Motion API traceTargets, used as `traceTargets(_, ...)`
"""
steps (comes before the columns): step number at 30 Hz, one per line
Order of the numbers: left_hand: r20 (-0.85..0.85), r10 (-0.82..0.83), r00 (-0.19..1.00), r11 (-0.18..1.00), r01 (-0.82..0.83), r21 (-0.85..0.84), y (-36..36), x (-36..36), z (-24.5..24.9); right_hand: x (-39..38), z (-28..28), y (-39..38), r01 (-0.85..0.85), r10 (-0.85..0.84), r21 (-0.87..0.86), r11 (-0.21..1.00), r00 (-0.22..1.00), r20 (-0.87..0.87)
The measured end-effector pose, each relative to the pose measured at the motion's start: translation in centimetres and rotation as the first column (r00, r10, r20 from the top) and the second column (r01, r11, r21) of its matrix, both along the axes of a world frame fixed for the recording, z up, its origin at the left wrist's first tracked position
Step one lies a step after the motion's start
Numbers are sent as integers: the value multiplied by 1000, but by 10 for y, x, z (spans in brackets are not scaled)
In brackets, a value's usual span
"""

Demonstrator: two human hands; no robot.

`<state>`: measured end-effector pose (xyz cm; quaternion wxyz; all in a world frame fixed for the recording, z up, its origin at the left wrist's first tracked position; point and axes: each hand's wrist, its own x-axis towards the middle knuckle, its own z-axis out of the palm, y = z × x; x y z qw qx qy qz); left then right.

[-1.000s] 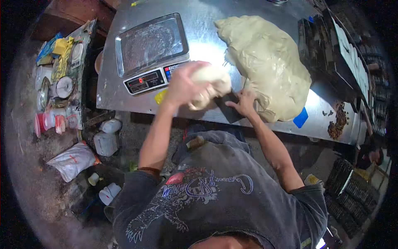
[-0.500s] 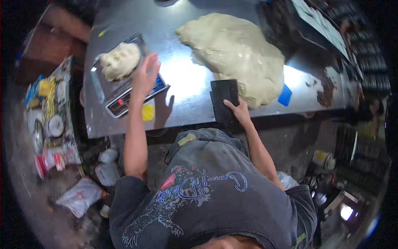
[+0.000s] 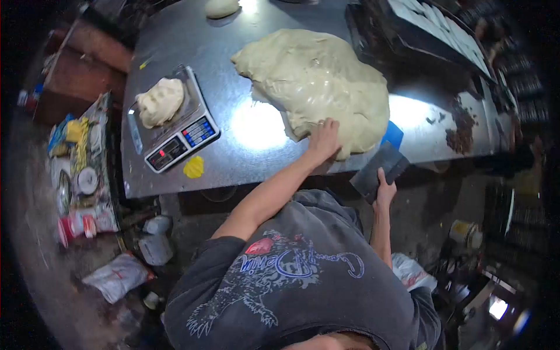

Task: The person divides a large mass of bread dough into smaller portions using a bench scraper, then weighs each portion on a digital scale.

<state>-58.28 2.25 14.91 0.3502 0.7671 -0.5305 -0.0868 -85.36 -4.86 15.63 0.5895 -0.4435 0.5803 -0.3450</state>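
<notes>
A large mass of pale dough [image 3: 315, 76] lies on the metal table. My left hand [image 3: 324, 140] rests on its near edge, fingers laid over the surface. In my right hand [image 3: 385, 189] is a dark, flat dough scraper [image 3: 379, 169], thumb on its face, held at the table's front edge just off the dough's near right side. A blue flat piece [image 3: 394, 135] lies partly hidden between dough and scraper. On the left, a smaller dough piece [image 3: 160, 102] sits on a digital scale [image 3: 185, 140] with red lit digits.
A yellow scrap [image 3: 193, 167] lies in front of the scale. At the back is a round dough ball [image 3: 221, 7]. Brown crumbs [image 3: 462, 128] are spread on the right, below a dark tray [image 3: 429, 49] with white pieces. A cluttered side stand [image 3: 87, 181] is at left.
My left hand has moved right from the scale onto the large dough. My right hand has carried the scraper right and toward me, turning it. The small dough piece stays on the scale.
</notes>
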Motion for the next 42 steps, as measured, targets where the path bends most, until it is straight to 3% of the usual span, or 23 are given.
traceTargets(2, 104, 83, 991, 995, -88, 40, -7, -9, -5, 12, 13, -7, -54, 56, -46, 997, 997, 49)
traceTargets(7, -249, 36, 968, 993, -63, -102, 6, 15, -22, 82, 40, -11, -210, 225, -250, 945, 974, 30)
traceTargets(9, -368, 65, 928, 980, -129, -153, 36, 16, -10, 114, 21, -11, -350, 311, -468, 811, 937, -163)
traceTargets(11, -478, 184, 859, 944, -289, -157, 67, 9, 6, 146, 14, 3, -583, 546, -275, 765, 813, -203)
traceTargets(13, -618, 302, 726, 882, -459, -109, 92, 7, 24, 177, 19, 19, -718, 704, -276, 639, 690, -167)
traceTargets(14, -775, 324, 542, 845, -534, -20, 105, 13, 26, 192, 14, 20, -801, 793, -295, 520, 582, -182)
traceTargets(15, -764, 333, 552, 721, -672, -172, 116, 19, 20, 202, 11, 20, -873, 870, -240, 424, 466, -158)
traceTargets(17, -868, 323, 378, 589, -798, -129, 153, 41, 16, 217, 5, 26, -934, 887, -153, 322, 354, -296)
traceTargets(21, -983, 50, -174, 267, -946, 181, 234, 80, -9, 230, 42, 56, -907, 860, -87, 411, 418, -292)
traceTargets(23, -978, 23, -207, 194, -959, 208, 266, 90, -15, 234, 23, 55, -880, 814, -92, 466, 467, -345)
traceTargets(24, -975, 9, -221, 164, -962, 220, 276, 97, -9, 237, 27, 62, -822, 808, -52, 567, 568, -158)
traceTargets(26, -995, 81, -61, 117, -991, 70, 285, 118, 62, 243, 19, 67, -739, 736, -13, 673, 671, -90)
traceTargets(27, -971, 194, 141, 126, -985, -118, 291, 139, 69, 244, 15, 66, -690, 690, 7, 723, 722, -59)
traceTargets(28, -854, 387, 348, 135, -938, -321, 300, 171, 60, 246, 13, 65, -670, 671, 12, 742, 742, -11)
traceTargets(31, -541, 562, 626, 157, -723, -673, 289, 234, 125, 252, 5, 59, -595, 592, 17, 803, 802, 78)
traceTargets(33, -200, 810, 552, 268, -651, -710, 290, 295, 102, 255, 17, 61, -549, 543, 27, 836, 833, 108)
traceTargets(35, 179, 879, 443, 475, -769, -429, 290, 342, 85, 247, 17, 58, -466, 464, 2, 885, 881, 98)
traceTargets(36, -49, 837, 545, 537, -835, -121, 288, 355, 72, 240, 16, 56, -423, 424, -21, 906, 903, 64)
traceTargets(37, -129, 888, 441, 460, -852, 249, 287, 393, 28, 230, 17, 57, -368, 370, -44, 929, 929, 30)
traceTargets(38, -176, 916, 361, 364, -931, -16, 273, 394, -8, 223, 34, 68, -312, 315, -41, 949, 947, 61)
traceTargets(39, -216, 868, 447, 450, -892, -38, 265, 388, 4, 217, 51, 72, -259, 262, -41, 965, 960, 97)
traceTargets(41, 154, 897, 414, 441, -859, -259, 225, 322, 47, 184, 42, 68, -181, 182, 38, 983, 983, -15)
traceTargets(42, -251, 770, 586, 547, -810, -213, 202, 303, 43, 169, 40, 69, -128, 129, 35, 991, 991, -21)
